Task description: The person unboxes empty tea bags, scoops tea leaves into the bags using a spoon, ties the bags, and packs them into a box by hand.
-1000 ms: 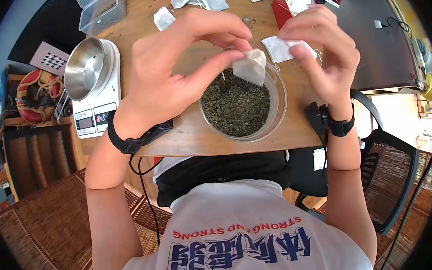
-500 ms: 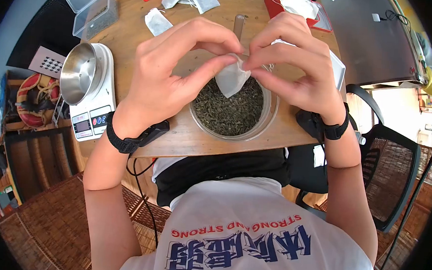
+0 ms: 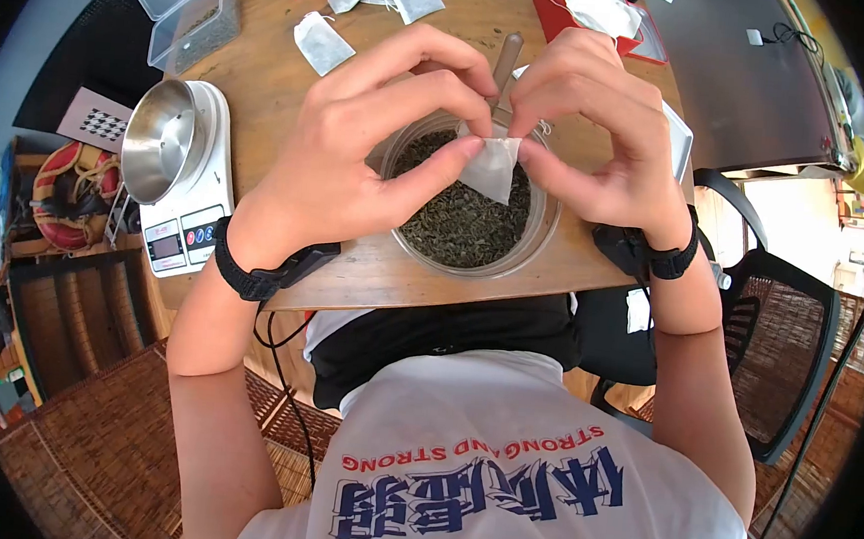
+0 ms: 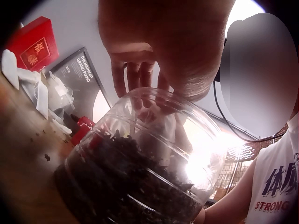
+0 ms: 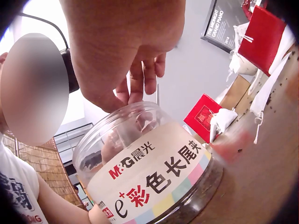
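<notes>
In the head view a small white tea bag [image 3: 489, 176] hangs over a clear plastic jar [image 3: 544, 239] of dark dried tea leaves [image 3: 460, 228]. My left hand [image 3: 376, 140] pinches the bag's top edge between thumb and fingertips. At the opposite corner of that edge, my right hand [image 3: 602, 131] pinches it the same way. Both hands hover above the jar's mouth. Through the jar wall in the left wrist view, the bag [image 4: 159, 133] shows pale above the leaves. A long handle [image 3: 508, 62] leans up behind the fingers, its lower end hidden.
At the left stands a white kitchen scale [image 3: 217, 169] carrying a steel bowl [image 3: 165, 141]. Behind it sits an open clear box [image 3: 196, 38]. Several white tea bags [image 3: 324, 44] lie at the back, near a red box [image 3: 560, 13] stuffed with white bags. The table's front edge is close to the jar.
My right hand has come in from the right to the tea bag, which my left hand held alone a second ago. Fingers of both hands have since shifted along its top edge, which is now stretched between them.
</notes>
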`<state>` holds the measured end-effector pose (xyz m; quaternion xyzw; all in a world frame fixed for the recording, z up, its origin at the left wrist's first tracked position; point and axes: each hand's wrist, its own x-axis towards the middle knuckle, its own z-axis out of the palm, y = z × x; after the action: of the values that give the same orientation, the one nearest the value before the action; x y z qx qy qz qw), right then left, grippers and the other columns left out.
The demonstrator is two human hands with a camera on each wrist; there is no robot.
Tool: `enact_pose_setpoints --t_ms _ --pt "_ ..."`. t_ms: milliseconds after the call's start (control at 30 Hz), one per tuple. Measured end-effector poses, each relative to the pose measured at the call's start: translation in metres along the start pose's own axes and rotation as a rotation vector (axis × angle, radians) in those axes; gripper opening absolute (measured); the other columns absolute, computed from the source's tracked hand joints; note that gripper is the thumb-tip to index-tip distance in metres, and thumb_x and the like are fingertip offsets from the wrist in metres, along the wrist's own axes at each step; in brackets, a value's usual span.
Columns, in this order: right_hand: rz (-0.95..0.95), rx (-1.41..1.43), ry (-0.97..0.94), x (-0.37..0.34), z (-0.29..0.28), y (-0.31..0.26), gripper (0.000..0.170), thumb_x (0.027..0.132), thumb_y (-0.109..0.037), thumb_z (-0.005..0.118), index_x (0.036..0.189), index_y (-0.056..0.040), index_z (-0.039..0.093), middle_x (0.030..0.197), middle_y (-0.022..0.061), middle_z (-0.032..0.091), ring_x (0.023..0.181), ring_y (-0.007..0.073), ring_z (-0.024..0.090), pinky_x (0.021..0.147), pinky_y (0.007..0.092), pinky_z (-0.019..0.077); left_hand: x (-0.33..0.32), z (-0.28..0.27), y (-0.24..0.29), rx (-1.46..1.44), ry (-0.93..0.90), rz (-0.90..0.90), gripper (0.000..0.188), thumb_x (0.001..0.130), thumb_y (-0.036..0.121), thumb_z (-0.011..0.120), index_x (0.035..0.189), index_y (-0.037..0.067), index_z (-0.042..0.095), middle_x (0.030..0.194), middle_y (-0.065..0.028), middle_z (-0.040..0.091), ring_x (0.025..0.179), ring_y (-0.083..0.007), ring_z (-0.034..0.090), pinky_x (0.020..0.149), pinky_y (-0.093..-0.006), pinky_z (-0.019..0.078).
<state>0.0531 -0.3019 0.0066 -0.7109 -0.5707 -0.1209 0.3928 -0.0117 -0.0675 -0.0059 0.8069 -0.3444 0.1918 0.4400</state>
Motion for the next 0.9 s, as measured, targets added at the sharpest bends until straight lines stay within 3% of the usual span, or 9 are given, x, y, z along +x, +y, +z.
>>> enact_pose_setpoints --t_ms 267,533,900 --pt "0.001 0.04 -0.042 -0.0001 -0.0007 0.0 0.018 0.071 -0.005 0.071 0.088 -0.0056 0.065 0.09 0.0054 0.063 0.086 0.025 0.059 0.083 0.0347 0.0415 -0.0013 -0.0005 -0.0052 0.048 0.071 0.024 0.014 0.08 -0.005 0.075 0.092 0.001 0.072 0.105 -0.0111 0.065 0.093 -0.0239 0.065 0.084 -0.0344 0.0529" --pt "0.003 0.047 -0.025 -0.0007 0.0009 -0.0033 0.019 0.072 -0.006 0.077 0.09 -0.0058 0.07 0.092 0.0059 0.062 0.085 0.0243 0.058 0.08 0.0352 0.0419 -0.0043 0.0011 -0.0029 0.029 0.069 -0.002 0.018 0.081 -0.009 0.075 0.094 0.004 0.076 0.089 -0.0051 0.061 0.07 -0.0124 0.055 0.06 -0.0251 0.0432" --pt "0.027 -0.041 -0.026 -0.0035 0.0008 0.0009 0.018 0.076 -0.01 0.077 0.088 -0.0014 0.068 0.092 0.0096 0.064 0.086 0.0271 0.06 0.082 0.0369 0.0449 -0.0043 -0.0008 -0.0057 0.034 0.024 0.001 0.019 0.085 -0.005 0.072 0.102 0.002 0.069 0.084 -0.0048 0.06 0.069 -0.0141 0.053 0.064 -0.0266 0.0431"
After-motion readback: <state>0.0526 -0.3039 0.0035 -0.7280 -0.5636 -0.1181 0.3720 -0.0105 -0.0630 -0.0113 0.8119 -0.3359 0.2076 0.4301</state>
